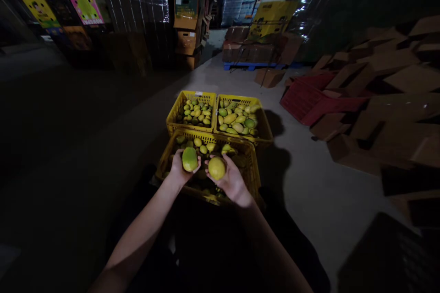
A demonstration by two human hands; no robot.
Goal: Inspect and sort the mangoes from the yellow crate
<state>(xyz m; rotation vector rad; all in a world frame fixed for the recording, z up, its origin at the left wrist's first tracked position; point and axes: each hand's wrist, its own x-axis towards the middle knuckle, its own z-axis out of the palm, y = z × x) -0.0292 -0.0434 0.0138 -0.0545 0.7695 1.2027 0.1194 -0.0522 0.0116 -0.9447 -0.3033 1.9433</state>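
Note:
My left hand (pixel 178 169) is closed around an oval green-and-yellow fruit (pixel 189 159), its green side uppermost. In my right hand (pixel 232 181) is a smooth yellow fruit (pixel 217 168), with the fingers curled under and around it. Both fruits look like mangoes or lemons; which of these I cannot tell. The hands are side by side above the near yellow crate (pixel 256 169), fruits apart from each other. Inside that crate lie several yellow and green fruits (pixel 203 149), partly hidden by my hands and by shadow.
Behind stand two more yellow crates, the left one (pixel 170 121) and the right one (pixel 266 130), both holding several fruits. On the right are a red crate (pixel 302 100) and a heap of cardboard boxes (pixel 395 119). A blue pallet (pixel 249 67) with cartons stands farther back.

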